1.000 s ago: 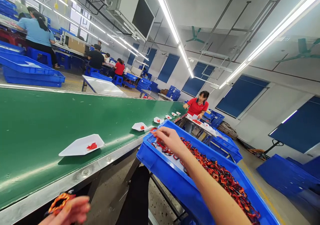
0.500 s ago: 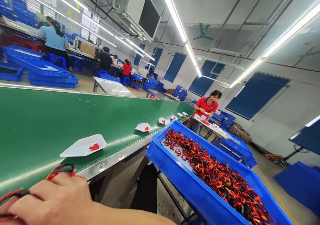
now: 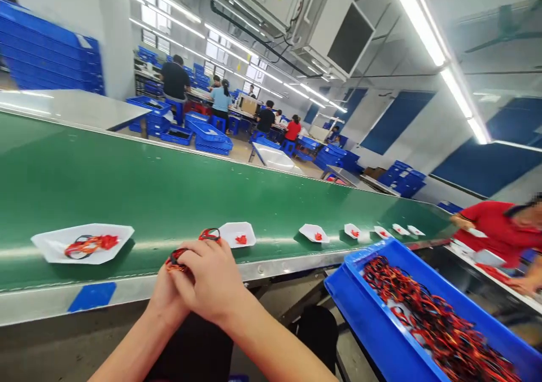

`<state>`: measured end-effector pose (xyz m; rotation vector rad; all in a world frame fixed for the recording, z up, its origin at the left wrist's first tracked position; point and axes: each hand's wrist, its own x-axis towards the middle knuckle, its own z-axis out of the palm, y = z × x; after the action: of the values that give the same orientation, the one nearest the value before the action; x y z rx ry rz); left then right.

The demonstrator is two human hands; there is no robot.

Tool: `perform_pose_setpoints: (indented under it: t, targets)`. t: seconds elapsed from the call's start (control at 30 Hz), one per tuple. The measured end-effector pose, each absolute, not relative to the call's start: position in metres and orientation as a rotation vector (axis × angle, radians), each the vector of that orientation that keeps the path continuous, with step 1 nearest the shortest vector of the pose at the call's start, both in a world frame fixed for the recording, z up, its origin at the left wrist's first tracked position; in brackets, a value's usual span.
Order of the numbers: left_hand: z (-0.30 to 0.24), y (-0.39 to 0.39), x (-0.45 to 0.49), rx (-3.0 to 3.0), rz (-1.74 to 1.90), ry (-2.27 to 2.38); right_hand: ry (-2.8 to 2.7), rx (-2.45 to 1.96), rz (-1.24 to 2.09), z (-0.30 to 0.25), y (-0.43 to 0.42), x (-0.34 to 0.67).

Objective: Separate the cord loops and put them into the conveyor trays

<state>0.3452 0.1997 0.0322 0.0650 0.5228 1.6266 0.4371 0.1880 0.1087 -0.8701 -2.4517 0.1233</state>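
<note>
In front of the conveyor's near edge my two hands are together. My right hand (image 3: 215,283) curls over my left hand (image 3: 163,297), hiding part of its fingers. Between them is a bundle of red and black wires (image 3: 175,259), with another red-black wire loop (image 3: 209,234) sticking out past my right fingertips. Just beyond, a white tray (image 3: 249,230) with small red pieces rests on the green belt (image 3: 178,184). At the left stands a second white tray (image 3: 46,250), holding a wire loop (image 3: 82,247) and red pieces (image 3: 109,241).
Several more white trays (image 3: 313,230) with red pieces line the belt to the right. A blue bin (image 3: 359,308) full of coiled wires (image 3: 440,314) is at my right. Beyond it a co-worker in red (image 3: 486,224) stands at a side table.
The view has swung left, bringing the tray with a wire loop into sight. My right hand, earlier at the lower left with wires, is now against my left hand.
</note>
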Motion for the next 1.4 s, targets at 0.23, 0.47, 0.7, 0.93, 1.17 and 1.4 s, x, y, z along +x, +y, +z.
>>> perform_pose_setpoints:
  t: [0.23, 0.47, 0.7, 0.93, 1.17, 1.4]
  targets:
    - [0.057, 0.181, 0.34, -0.093, 1.515, 0.508, -2.307, -0.723, 0.508, 0.122, 0.184, 0.434]
    - [0.06, 0.161, 0.336, -0.05, 1.307, 0.659, -1.287, -0.596, 1.695, 0.124, 0.187, 0.45]
    - [0.065, 0.146, 0.339, 0.231, 1.334, 0.899, -0.766, -0.43, 2.067, 0.105, 0.187, 0.463]
    - [0.067, 0.136, 0.339, 0.542, 1.332, 0.894, -0.745, -0.492, 2.03, 0.092, 0.182, 0.459]
    - [0.069, 0.129, 0.334, 0.456, 1.341, 0.959, -0.812, -0.616, 1.956, 0.084, 0.183, 0.454]
    - [0.057, 0.122, 0.32, 0.193, 1.429, 0.997, -1.197, -0.845, 1.623, 0.08, 0.176, 0.448]
